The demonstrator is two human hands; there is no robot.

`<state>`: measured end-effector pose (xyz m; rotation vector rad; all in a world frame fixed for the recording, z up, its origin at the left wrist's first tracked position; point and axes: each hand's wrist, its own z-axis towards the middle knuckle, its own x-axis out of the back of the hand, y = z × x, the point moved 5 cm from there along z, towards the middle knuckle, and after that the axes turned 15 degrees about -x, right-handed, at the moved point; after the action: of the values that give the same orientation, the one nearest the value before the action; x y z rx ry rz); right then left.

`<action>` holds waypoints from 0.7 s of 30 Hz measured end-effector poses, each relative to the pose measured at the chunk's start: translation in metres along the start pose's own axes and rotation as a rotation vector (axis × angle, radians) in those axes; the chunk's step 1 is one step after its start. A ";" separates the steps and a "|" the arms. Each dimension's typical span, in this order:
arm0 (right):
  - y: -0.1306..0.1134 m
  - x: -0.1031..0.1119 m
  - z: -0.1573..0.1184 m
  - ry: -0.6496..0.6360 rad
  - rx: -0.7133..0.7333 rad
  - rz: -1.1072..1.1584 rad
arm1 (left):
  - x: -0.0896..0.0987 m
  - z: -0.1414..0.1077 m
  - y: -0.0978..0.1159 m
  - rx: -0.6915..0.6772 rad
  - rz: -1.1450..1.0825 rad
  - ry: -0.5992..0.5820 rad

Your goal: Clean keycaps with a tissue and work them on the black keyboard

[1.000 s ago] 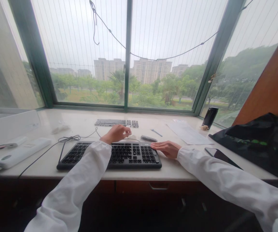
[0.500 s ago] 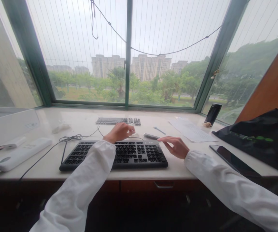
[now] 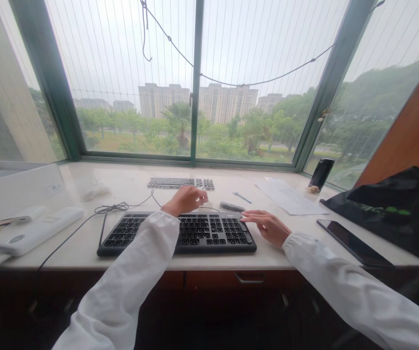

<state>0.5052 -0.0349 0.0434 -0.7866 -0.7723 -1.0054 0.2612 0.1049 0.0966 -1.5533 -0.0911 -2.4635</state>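
Observation:
A black keyboard [image 3: 198,233] lies near the front edge of the white counter. Its key positions look like dark sockets with the caps off. Above its back edge is my left hand [image 3: 186,199], its fingers curled together; whatever they may hold is hidden. My right hand [image 3: 266,226] rests at the keyboard's right end, fingers stretched out, the tips at its upper right corner. A grey, pen-like tool [image 3: 231,206] lies just behind that corner. Farther back, loose keycaps [image 3: 173,183] are laid out in rows. The keyboard's cable [image 3: 111,208] is bundled at the left.
On the left are a white power strip-like block [image 3: 38,232] and a white box [image 3: 16,187]. A thin blue stick [image 3: 242,197], printed paper [image 3: 289,197], a black cylinder [image 3: 321,174], a phone [image 3: 353,243] and a black bag [image 3: 388,209] lie to the right.
The view has shifted slightly, so most things sit a little farther right. My right hand's fingers have come lower onto the keyboard's corner; my left hand keeps its curled pose.

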 end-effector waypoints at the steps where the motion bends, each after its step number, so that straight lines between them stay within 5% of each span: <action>1: -0.001 0.000 -0.001 0.000 0.000 -0.021 | 0.000 0.000 0.000 0.002 0.001 -0.001; 7: -0.002 0.004 -0.009 0.061 -0.024 -0.118 | 0.002 -0.002 0.000 0.016 0.009 0.011; 11: 0.021 0.024 -0.017 0.402 -0.387 -0.067 | 0.006 -0.003 0.001 0.040 -0.024 0.033; 14: 0.033 0.029 -0.024 0.447 -0.585 -0.110 | 0.018 -0.004 0.011 0.092 -0.077 0.123; 18: 0.032 0.033 -0.029 0.446 -0.715 -0.203 | 0.042 -0.016 0.063 0.177 -0.331 0.423; 21: 0.029 0.034 -0.029 0.422 -0.793 -0.259 | 0.055 -0.033 0.138 0.106 -0.670 0.603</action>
<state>0.5492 -0.0643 0.0514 -1.1043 -0.0811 -1.6852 0.2400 -0.0442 0.1222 -0.7414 -0.7198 -3.2491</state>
